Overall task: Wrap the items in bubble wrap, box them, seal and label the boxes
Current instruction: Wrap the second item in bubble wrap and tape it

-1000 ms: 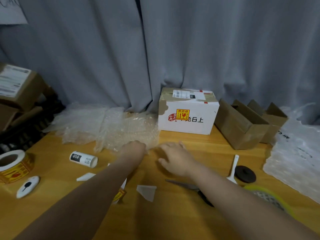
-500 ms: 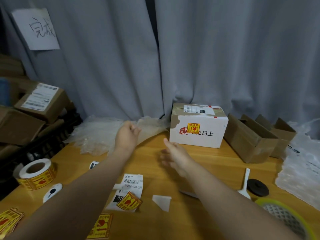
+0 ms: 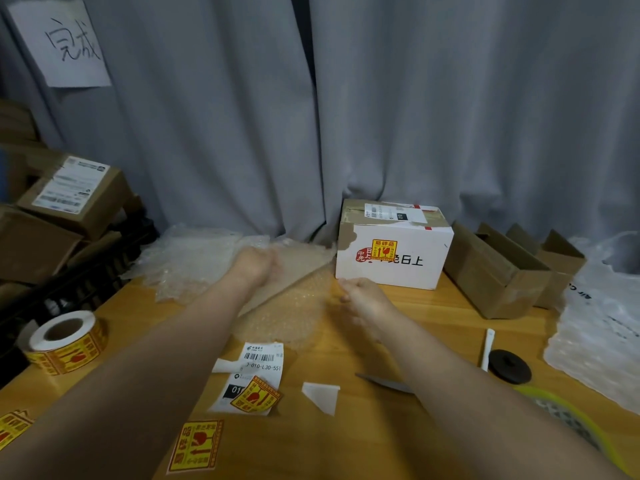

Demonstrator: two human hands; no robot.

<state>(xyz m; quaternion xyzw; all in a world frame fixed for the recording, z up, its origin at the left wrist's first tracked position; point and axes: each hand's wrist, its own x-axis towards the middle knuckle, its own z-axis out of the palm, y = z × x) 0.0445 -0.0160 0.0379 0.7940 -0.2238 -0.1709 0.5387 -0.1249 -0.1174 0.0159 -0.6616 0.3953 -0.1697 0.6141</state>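
The light is dim and soft, falling from above. It is warm on the wooden surface (image 3: pixel 433 341) and grey on the curtain (image 3: pixel 415 116). Faint shadows lie under the forearms. The left hand (image 3: pixel 256 265) and right hand (image 3: pixel 360 294) are smeared and soft-edged. Small highlights speckle the bubble wrap (image 3: pixel 294 317). The label (image 3: pixel 261 362) reads sharply. Wide-angle distortion tilts the boxes (image 3: pixel 69 199) at the darker left edge.

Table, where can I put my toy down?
Bare wood lies between the white box, the open brown box and the black disc. Another patch sits beside the sticker roll. Labels, scissors and bubble wrap crowd the middle.
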